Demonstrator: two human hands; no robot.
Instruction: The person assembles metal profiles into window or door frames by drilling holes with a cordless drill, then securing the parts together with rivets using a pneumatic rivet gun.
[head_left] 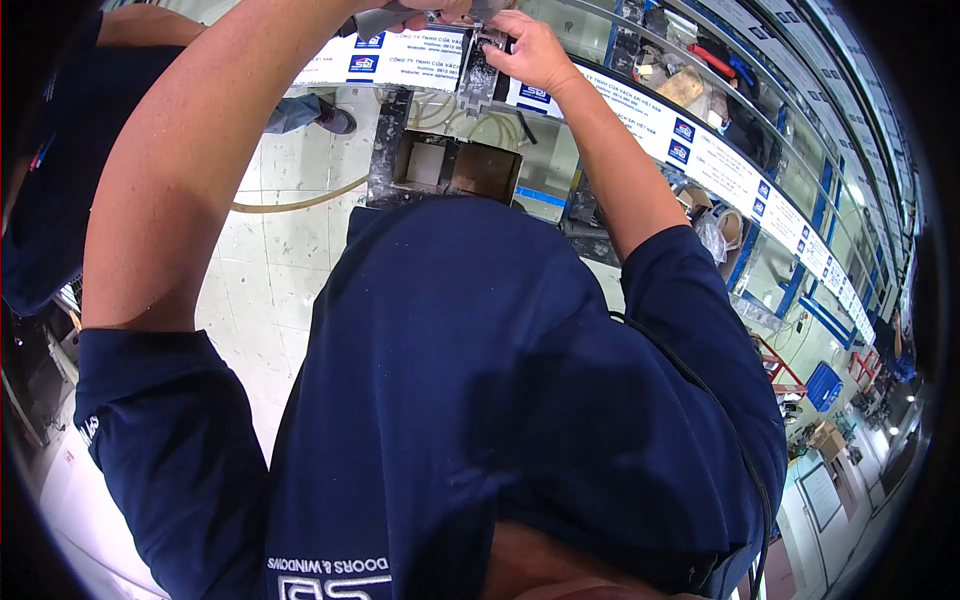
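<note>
At the top edge my left hand (445,8) is partly cut off. Its fingers are curled round a grey, rounded, tool-like thing (378,20), whose kind I cannot make out. Just right of it, my right hand (535,52) has its thumb and bent fingers against a grey metal piece (481,72). That piece stands across a long aluminium profile covered in printed white and blue film (420,58). Whether the right fingers also pinch something small is hidden.
Below the profile stands a dark bench frame with an open cardboard box (488,168). Red-handled pliers (710,60) lie among loose parts at upper right. Another person in dark clothes (60,170) is close on the left. A hose (300,203) crosses the floor.
</note>
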